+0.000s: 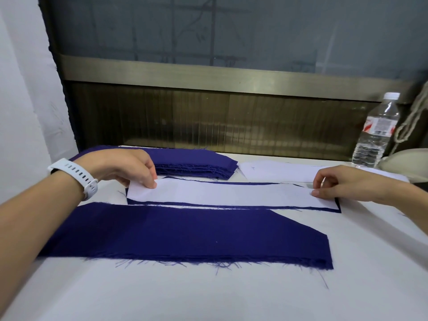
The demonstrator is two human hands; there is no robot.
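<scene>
Blue cloth [185, 235] nearest you; behind it your left hand [125, 166] and right hand [340, 184] pinch the white strip [231, 194] by its ends.

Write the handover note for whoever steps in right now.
Left hand: grip pinches the left end of the long white fabric strip.
Right hand: pinches its right end.
The strip lies on a narrow dark-blue fabric piece, with blue showing along its edges.
Done: strip laid on.
Left, likely: align it, then release.
A wide dark-blue fabric piece lies nearer, and a stack of dark-blue pieces behind.
</scene>
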